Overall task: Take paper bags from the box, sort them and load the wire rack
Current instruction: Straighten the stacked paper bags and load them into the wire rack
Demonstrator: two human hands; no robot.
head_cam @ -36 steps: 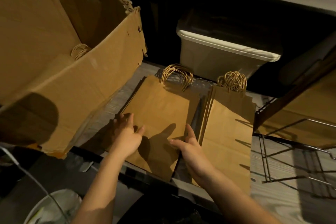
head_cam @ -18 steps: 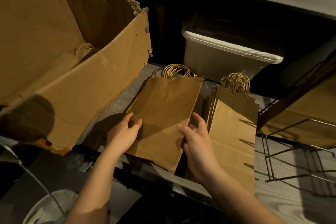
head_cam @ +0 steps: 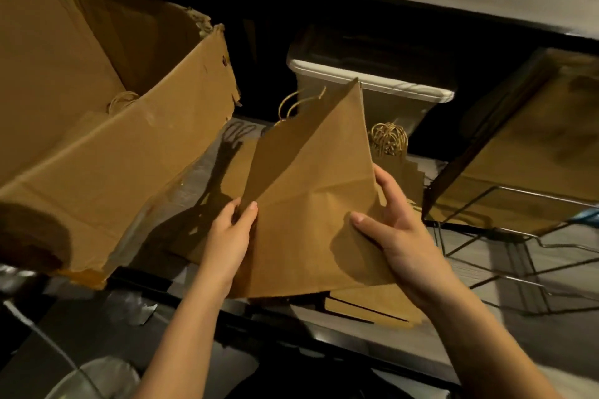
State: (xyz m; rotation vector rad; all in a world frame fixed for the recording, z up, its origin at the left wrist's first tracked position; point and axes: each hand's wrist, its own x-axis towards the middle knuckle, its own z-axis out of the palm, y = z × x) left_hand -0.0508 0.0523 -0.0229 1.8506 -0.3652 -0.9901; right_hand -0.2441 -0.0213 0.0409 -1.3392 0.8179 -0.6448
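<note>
Head view, sole view available: a flat brown paper bag (head_cam: pixel 311 204) is held tilted at frame centre, clear of the grey shelf surface (head_cam: pixel 486 269), its twisted paper handles (head_cam: pixel 291 107) uppermost; the left hand (head_cam: pixel 230 236) pinches the bag's lower left edge, thumb on the near face and fingers tucked behind; the right hand (head_cam: pixel 398 236) grips the right edge, thumb laid across the near face and fingers curled round the far side. Further bags lie flat in a stack (head_cam: pixel 366 304) below the held one, with a bunch of handles (head_cam: pixel 389 139) showing behind it; one handle loop (head_cam: pixel 123 100) shows inside the open cardboard box (head_cam: pixel 113 155) at upper left; the wire rack (head_cam: pixel 518 253) stands at centre right, near the right hand. Handling, as judged: the bag is light and thin; it flexes along its folds and will crease or tear under a hard pull; the paper is dry, so not slippery; the handles look the weakest point; a two-handed hold on opposite edges near the folded base, as now, suits it best. A pale plastic bin (head_cam: pixel 372 87) sits behind at upper centre. Markings: no brand, label or print can be read on bag, box or bin; lighting is dim.
</note>
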